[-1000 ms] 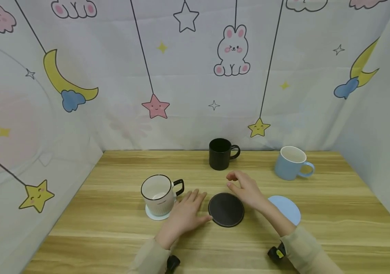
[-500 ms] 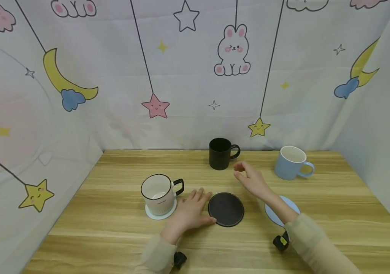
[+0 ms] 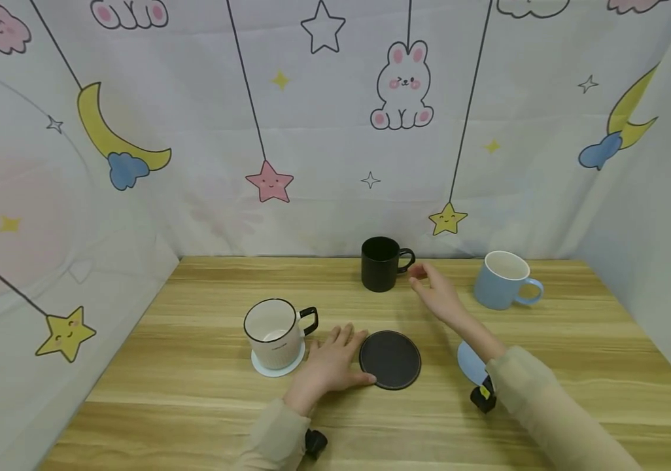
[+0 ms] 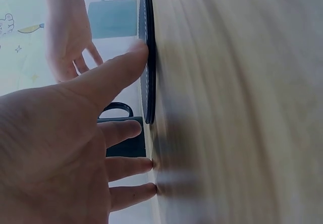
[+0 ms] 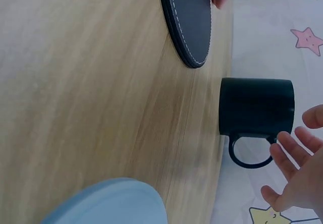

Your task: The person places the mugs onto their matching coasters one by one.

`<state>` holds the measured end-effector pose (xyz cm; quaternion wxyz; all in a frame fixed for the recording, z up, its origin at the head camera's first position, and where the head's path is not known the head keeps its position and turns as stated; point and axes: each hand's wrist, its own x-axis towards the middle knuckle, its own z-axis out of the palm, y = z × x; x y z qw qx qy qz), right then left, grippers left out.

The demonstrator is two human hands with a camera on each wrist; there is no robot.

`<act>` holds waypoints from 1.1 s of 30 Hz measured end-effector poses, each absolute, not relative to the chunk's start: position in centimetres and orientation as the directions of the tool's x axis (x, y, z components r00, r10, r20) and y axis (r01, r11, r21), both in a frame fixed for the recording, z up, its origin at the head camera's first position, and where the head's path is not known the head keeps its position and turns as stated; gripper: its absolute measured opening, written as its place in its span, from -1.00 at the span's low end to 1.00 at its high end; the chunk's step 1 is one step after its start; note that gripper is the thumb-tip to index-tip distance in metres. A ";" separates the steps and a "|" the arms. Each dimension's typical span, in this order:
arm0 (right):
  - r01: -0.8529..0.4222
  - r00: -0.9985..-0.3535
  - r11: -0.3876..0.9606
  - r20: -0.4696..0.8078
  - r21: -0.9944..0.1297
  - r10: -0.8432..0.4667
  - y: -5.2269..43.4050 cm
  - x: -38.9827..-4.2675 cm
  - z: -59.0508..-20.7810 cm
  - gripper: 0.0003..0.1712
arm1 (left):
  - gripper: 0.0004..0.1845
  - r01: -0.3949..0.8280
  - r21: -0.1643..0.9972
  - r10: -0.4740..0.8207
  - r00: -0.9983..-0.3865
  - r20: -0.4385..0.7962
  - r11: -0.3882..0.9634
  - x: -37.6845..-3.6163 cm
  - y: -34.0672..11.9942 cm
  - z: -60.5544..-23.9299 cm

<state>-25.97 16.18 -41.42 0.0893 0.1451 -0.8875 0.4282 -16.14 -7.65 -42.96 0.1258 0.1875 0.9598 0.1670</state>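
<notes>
My left hand (image 3: 331,365) spreads its fingers on the wooden table, between a white mug and a round black coaster (image 3: 390,360). In the left wrist view its thumb (image 4: 118,72) touches the rim of the coaster, which has pale stitching. Farther back, my right hand (image 3: 438,294) is in the air beside the handle of a black mug (image 3: 379,268). Its fingers are loosely bent and hold nothing. The right wrist view has those fingers (image 5: 295,153) in front of the black mug's handle (image 5: 252,166); whether they touch it I cannot tell.
A white mug (image 3: 276,347) with a black rim and handle stands on a pale coaster (image 3: 261,367) at left. At the back right is a blue mug (image 3: 496,288). A light blue coaster (image 3: 469,363) lies partly under my right forearm. A printed curtain (image 3: 324,131) closes the back.
My right hand has moved away from above the black coaster, back and rightward to the black mug's handle. My left hand has shifted slightly right, its thumb now at the coaster's edge.
</notes>
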 end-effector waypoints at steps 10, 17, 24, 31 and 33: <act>-0.361 -0.929 0.512 0.349 -0.779 -0.124 15.7 -27.9 -41.3 -0.73 | -0.11 0.292 0.313 0.366 -0.906 -0.213 0.904 -16.0 -7.4 -42.8; -0.341 -0.933 0.514 0.348 -0.787 -0.085 15.3 -28.8 -41.3 -0.72 | -0.11 0.293 0.287 0.360 -0.907 -0.219 0.912 -16.0 -7.3 -42.7; -0.367 -0.919 0.460 0.393 -0.809 -0.041 14.8 -29.3 -41.8 -0.73 | -0.11 0.289 0.285 0.358 -0.905 -0.231 0.914 -16.0 -7.3 -43.0; -0.378 -0.909 0.441 0.417 -0.814 -0.010 14.6 -30.1 -42.3 -0.71 | -0.11 0.285 0.278 0.353 -0.905 -0.237 0.917 -16.0 -7.3 -42.9; -0.377 -0.909 0.435 0.417 -0.817 -0.004 14.7 -30.4 -42.5 -0.71 | -0.11 0.288 0.275 0.354 -0.906 -0.233 0.917 -16.0 -7.4 -43.0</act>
